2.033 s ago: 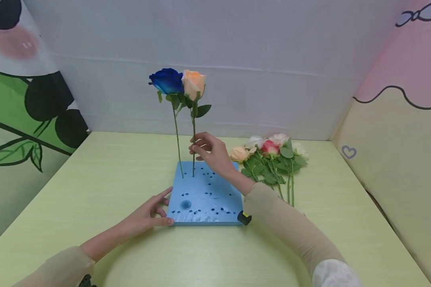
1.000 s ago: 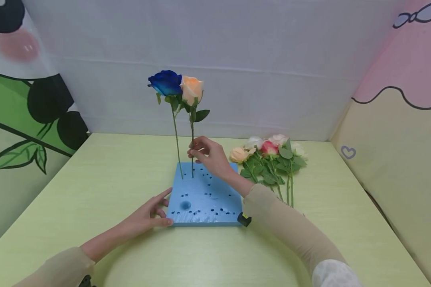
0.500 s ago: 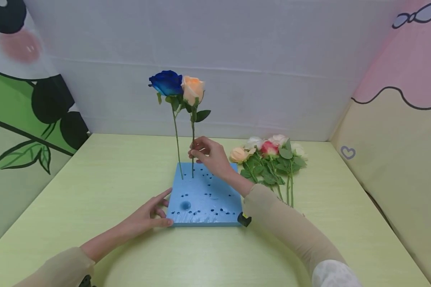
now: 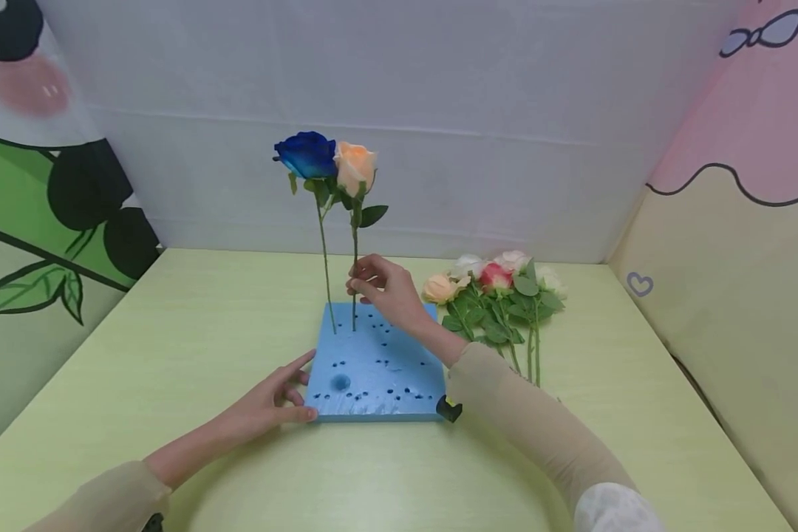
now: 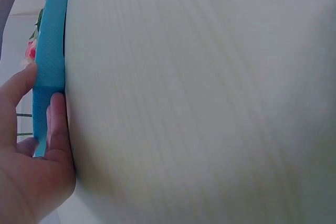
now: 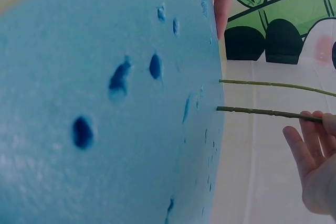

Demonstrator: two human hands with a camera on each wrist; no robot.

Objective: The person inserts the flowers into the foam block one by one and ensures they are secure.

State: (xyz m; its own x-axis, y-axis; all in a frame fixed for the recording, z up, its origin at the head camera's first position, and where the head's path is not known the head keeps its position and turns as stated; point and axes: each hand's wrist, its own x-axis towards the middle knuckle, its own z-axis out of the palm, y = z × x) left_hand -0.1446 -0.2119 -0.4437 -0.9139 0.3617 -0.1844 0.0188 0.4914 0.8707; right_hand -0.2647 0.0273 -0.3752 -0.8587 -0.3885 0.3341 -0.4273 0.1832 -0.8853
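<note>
My right hand [image 4: 391,290] pinches the stem of a peach rose [image 4: 355,168] between thumb and fingers. The lower end of that stem stands in a light blue foam block [image 4: 366,373] pitted with several holes. Just to its left, a blue rose [image 4: 308,155] stands upright in the same block, its bloom touching the peach one in the head view. My left hand [image 4: 270,395] rests along the block's left side with the thumb at the near corner. Seen from the left wrist, the fingers [image 5: 59,124] lie nearly straight against the blue side wall.
To the right of the block lies a pile of loose roses [image 4: 499,295] in peach, white, pink and red, with leafy stems towards me. A small black object [image 4: 448,408] sits at the block's near right corner. A pale backdrop [image 4: 372,89] closes the table's far edge.
Over the two seconds the peach rose and my right hand have sunk slightly towards the block. My left hand keeps its place; the whole view has shifted a little.
</note>
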